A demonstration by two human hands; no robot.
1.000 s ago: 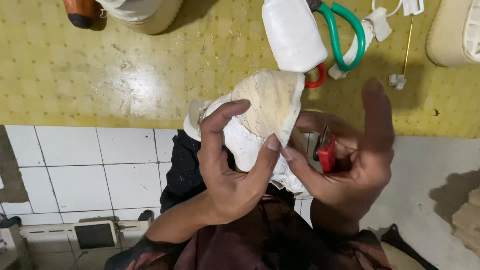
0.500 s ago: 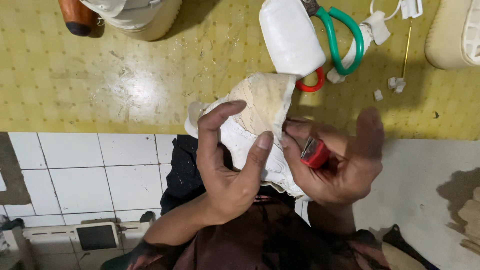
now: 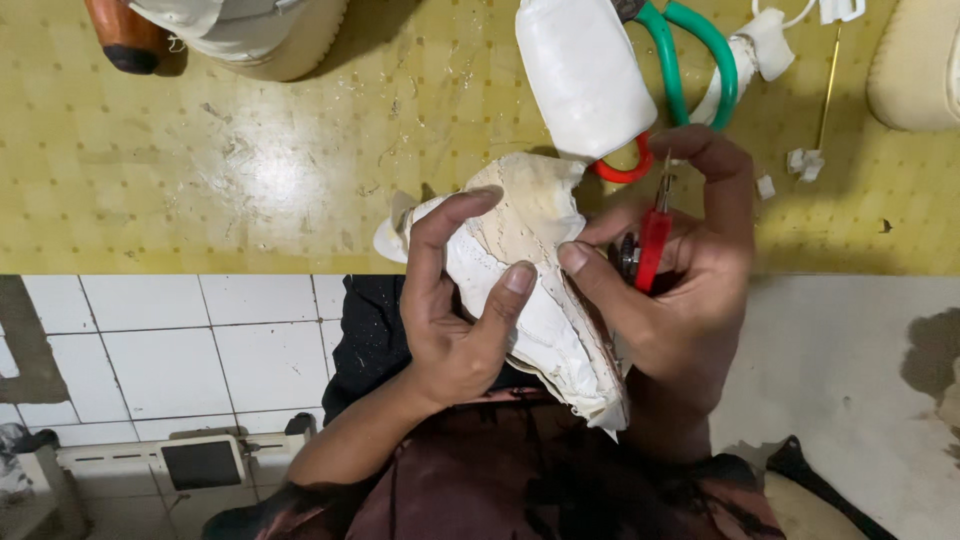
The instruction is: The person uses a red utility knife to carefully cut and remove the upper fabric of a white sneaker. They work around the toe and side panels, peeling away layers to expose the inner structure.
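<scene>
While the worn white shoe upper (image 3: 535,290) sits sole side up over the lap, just off the near edge of the yellow patterned floor mat (image 3: 250,150), gripped from the left by left hand (image 3: 455,310): thumb and index curled tight around the stitched edge. Right hand (image 3: 690,270) closed on a red-handled awl (image 3: 652,250), fingers wrapped narrow, metal tip pointing up and away from the shoe. Half a second back, held lower with the red handle tucked in the palm; a second back, fingers spread wider. Now raised, tip up near the red loop (image 3: 622,172) by the white plastic bottle (image 3: 585,75). Reads as tool drawn out of the seam and grip reset, shoe itself barely moved. Green-handled scissors (image 3: 700,50) just beyond the bottle, thin brass rod (image 3: 828,85) further right, small white scraps (image 3: 805,160) beside it. White wall tiles (image 3: 150,350) below left.
</scene>
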